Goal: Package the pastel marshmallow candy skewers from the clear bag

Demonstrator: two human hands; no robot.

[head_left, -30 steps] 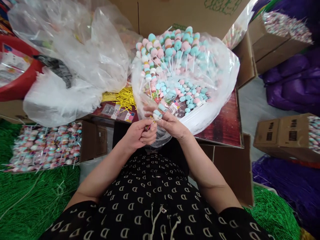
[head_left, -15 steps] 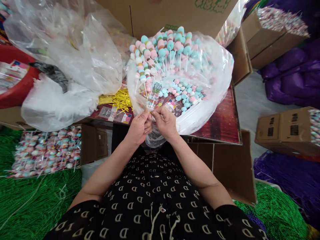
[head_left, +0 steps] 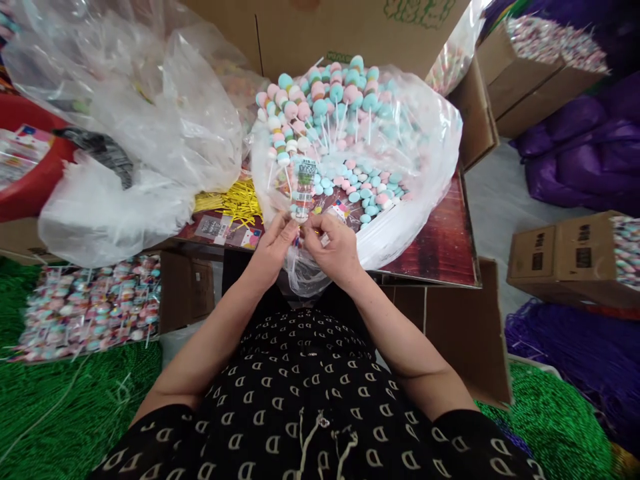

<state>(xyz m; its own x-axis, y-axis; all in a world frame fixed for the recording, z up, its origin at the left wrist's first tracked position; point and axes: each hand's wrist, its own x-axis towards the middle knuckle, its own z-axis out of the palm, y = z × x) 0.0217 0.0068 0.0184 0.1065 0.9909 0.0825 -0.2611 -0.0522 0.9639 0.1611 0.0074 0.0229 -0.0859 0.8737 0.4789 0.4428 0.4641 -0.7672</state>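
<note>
A clear printed wrapper with a marshmallow skewer inside (head_left: 304, 190) points away from me, its gathered lower end between my hands. My left hand (head_left: 277, 245) is closed, thumb and fingers pinching that lower end. Close on its right, my right hand (head_left: 334, 245) has thumb and forefinger pressed together by the gathered end, with a small glint of yellow tie at the fingertips. Beyond them, unwrapped marshmallow skewers (head_left: 335, 90) and loose pink, blue and white candies (head_left: 373, 190) lie in a big clear plastic bag (head_left: 430, 133). Yellow twist ties (head_left: 240, 203) lie left of the bag.
Crumpled plastic bags (head_left: 150, 100) and a red basin (head_left: 25, 180) are on the left. Below them, a box of wrapped skewers (head_left: 95, 303) sits beside green strands (head_left: 75, 407). A large carton (head_left: 325, 33) stands behind. More cartons (head_left: 560, 257) are on the right.
The wrapped skewer has turned more upright. My right fingers have shifted slightly apart from my left at the gathered end. The whole view has moved a little.
</note>
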